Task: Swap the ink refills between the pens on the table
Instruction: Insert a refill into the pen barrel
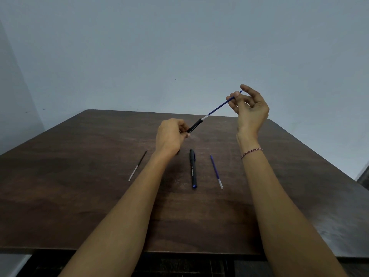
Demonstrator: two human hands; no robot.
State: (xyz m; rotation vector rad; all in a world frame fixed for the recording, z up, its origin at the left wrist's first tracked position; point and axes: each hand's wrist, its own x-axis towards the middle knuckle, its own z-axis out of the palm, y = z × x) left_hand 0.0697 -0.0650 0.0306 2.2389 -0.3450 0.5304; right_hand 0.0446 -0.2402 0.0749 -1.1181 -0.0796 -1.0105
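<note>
Left of centre on the dark wooden desk [79,196]: a dark refill [137,165] lies loose, slanted, its clear end toward the near edge; nothing touches it.

Centre, raised above the desk: left hand [170,136], fingers [182,124] curled tight round the lower end of a black barrel [195,125]; the barrel slants up toward the upper right of the frame.

Just below it, flat on the desk: a capped black pen [193,168] with white print, lying nearly straight toward the near edge, with a blue end nearest the camera; untouched. Just right of it, apart from it: a second blue refill [216,170], clear end toward the near edge; also untouched.

Right of centre, in the air: a blue refill [218,106] runs from the barrel's open mouth, where its clear end sits, up to the right hand [249,110]; how far it is inside the barrel cannot be told.

Right hand held higher than the left, palm toward the camera; its fingers [232,102] pinch the refill near its tip, the rest loosely curled; a red-and-white bracelet [252,152] on the wrist.

Behind: a plain pale wall [179,47].
</note>
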